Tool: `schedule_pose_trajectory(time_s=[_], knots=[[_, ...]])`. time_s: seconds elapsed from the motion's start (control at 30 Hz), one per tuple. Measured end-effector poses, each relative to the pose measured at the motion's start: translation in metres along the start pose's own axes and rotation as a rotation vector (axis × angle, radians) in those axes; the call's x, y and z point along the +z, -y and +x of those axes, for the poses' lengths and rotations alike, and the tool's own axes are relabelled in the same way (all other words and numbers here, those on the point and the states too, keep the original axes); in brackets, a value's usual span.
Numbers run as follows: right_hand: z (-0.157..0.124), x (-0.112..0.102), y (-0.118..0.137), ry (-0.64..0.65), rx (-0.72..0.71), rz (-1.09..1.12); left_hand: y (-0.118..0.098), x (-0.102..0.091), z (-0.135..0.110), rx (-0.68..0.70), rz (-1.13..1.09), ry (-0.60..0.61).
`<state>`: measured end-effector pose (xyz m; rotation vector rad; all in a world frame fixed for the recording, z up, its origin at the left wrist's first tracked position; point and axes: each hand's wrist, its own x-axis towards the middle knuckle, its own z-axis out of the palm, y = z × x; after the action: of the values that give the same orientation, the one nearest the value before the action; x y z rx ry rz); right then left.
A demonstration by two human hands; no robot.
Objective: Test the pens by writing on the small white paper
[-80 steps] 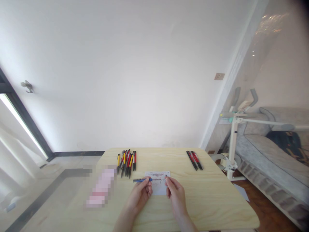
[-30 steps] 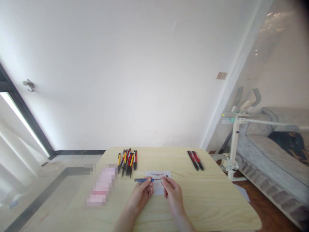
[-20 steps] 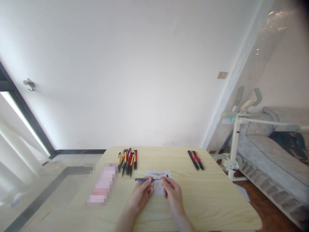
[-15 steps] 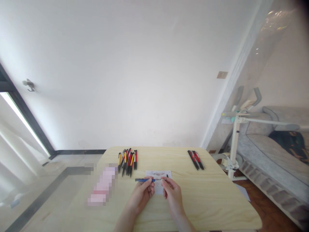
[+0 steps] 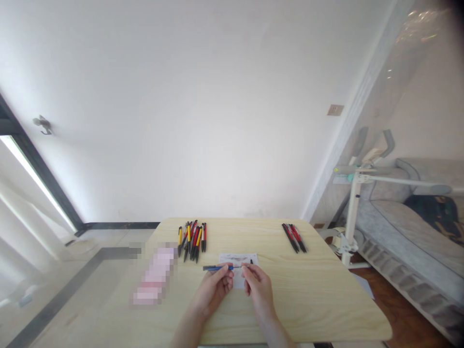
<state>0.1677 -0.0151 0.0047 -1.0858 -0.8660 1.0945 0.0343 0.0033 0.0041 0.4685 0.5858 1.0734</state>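
Observation:
My left hand point(image 5: 214, 287) pinches a blue pen barrel point(image 5: 216, 267) that lies level, pointing left. My right hand point(image 5: 256, 286) is closed in a pinch at the barrel's right end, on a thin part that I cannot make out. Both hands hover over a small white paper point(image 5: 238, 259) on the light wooden table point(image 5: 319, 299). A small black piece point(image 5: 251, 261) rests on that paper beside my right fingers.
A heap of several yellow, red and black pens point(image 5: 192, 237) lies at the table's back left. A small bunch of red and black pens point(image 5: 294, 238) lies at the back right. A blurred pink object point(image 5: 154, 275) sits left. A white stand point(image 5: 351, 212) and grey sofa point(image 5: 406, 227) are right.
My right hand has moved left toward the barrel's end, closing the gap between the hands. The left hand holds the blue barrel nearly still.

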Motion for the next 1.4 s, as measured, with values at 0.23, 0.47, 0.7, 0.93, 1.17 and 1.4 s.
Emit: schedule_pose_trajectory(time_s=[0.23,0.47,0.7,0.93,1.17,1.4], knots=[[0.0008,0.0000,0.0003,-0.001,0.008,0.003,0.0006,-0.0003,-0.0015,-0.007,0.020,0.034],[-0.0015,0.0023,0.0009,0.013,0.011,-0.010,0.0021,-0.0020,-0.0012,-0.009,0.018,0.048],[-0.0020,0.0046,0.0018,0.021,0.006,-0.022,0.0018,-0.0034,-0.0007,-0.022,0.009,0.044],[-0.0033,0.0038,-0.0039,0.008,0.031,-0.036,0.0009,-0.0038,0.0002,-0.020,-0.007,-0.013],[-0.0034,0.0039,-0.0042,-0.003,0.021,-0.055,0.0010,-0.0063,0.0019,-0.020,-0.022,-0.042],[-0.0047,0.0045,0.0000,0.001,0.022,-0.078,0.0004,-0.0075,0.0030,-0.014,-0.046,-0.048]])
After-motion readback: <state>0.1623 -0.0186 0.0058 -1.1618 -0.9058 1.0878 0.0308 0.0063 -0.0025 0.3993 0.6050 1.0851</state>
